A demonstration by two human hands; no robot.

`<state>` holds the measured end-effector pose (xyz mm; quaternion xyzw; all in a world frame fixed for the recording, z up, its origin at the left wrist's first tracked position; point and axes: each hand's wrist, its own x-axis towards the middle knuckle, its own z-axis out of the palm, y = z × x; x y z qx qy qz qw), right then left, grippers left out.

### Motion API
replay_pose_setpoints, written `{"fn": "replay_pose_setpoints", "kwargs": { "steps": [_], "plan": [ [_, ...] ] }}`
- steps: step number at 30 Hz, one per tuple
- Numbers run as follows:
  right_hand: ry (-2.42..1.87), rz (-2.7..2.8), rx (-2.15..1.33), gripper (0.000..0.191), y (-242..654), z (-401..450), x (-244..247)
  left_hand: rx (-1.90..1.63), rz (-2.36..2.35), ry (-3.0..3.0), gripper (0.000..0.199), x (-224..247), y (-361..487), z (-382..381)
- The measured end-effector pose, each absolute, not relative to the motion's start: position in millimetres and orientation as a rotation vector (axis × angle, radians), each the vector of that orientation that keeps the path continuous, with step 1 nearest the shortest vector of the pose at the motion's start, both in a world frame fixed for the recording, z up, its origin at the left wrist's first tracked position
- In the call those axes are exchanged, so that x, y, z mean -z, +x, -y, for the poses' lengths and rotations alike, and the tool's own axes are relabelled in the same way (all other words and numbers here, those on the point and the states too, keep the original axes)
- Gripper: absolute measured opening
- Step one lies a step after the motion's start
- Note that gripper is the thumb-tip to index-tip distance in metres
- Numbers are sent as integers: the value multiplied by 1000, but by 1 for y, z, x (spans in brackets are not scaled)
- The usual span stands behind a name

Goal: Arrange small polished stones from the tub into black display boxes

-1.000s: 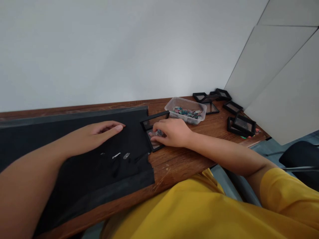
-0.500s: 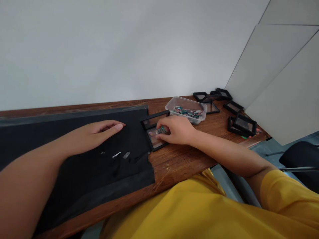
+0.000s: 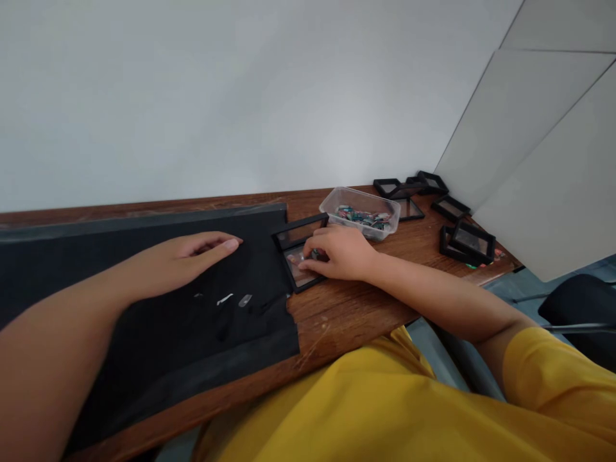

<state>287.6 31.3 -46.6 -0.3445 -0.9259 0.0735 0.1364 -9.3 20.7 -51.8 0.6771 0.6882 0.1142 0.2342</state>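
On the black mat (image 3: 260, 256), my left hand (image 3: 187, 260) lies on its side, thumb stretched out and fingers loosely curved, holding nothing. A black-rimmed display frame with clear film (image 3: 293, 280) lies hinged open at the mat's right edge. Over its near half is my right hand (image 3: 339, 252), thumb and fingers pinched round a small item with a dark green part (image 3: 315, 253). Most of that item is hidden by the fingers. A sliver of white scrap (image 3: 224, 299) and a small clear piece (image 3: 245, 300) lie on the mat below my left hand.
Behind my right hand stands a clear plastic tub (image 3: 359, 196) with many small coloured pieces. Several black frames (image 3: 474, 242) are scattered and stacked at the table's right end, against the white wall (image 3: 240, 96). A dark chair (image 3: 580, 314) is at far right.
The fingers of my right hand have shifted slightly over the open frame, and less of the green item shows. My left hand has hardly moved.
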Motion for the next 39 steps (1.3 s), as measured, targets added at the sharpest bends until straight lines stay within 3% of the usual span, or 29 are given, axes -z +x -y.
{"fn": "replay_pose_setpoints", "kwargs": {
  "steps": [17,27,33,37,39],
  "plan": [
    [-930,2729,-167,20,284,-27,47,-312,-1892,1838,98,50,-9,-20],
    [-945,2722,-166,20,284,-27,45,-322,-1869,1895,92,56,-14,-22],
    [-925,2492,-160,28,293,-16,31,-307,-1880,1875,95,51,-9,-19],
    [-947,2136,30,40,312,-14,5,-289,-1895,1835,97,46,-4,-18],
    [-1086,2001,148,37,327,-24,-5,-285,-1902,1836,98,45,-3,-18]
  ]
}}
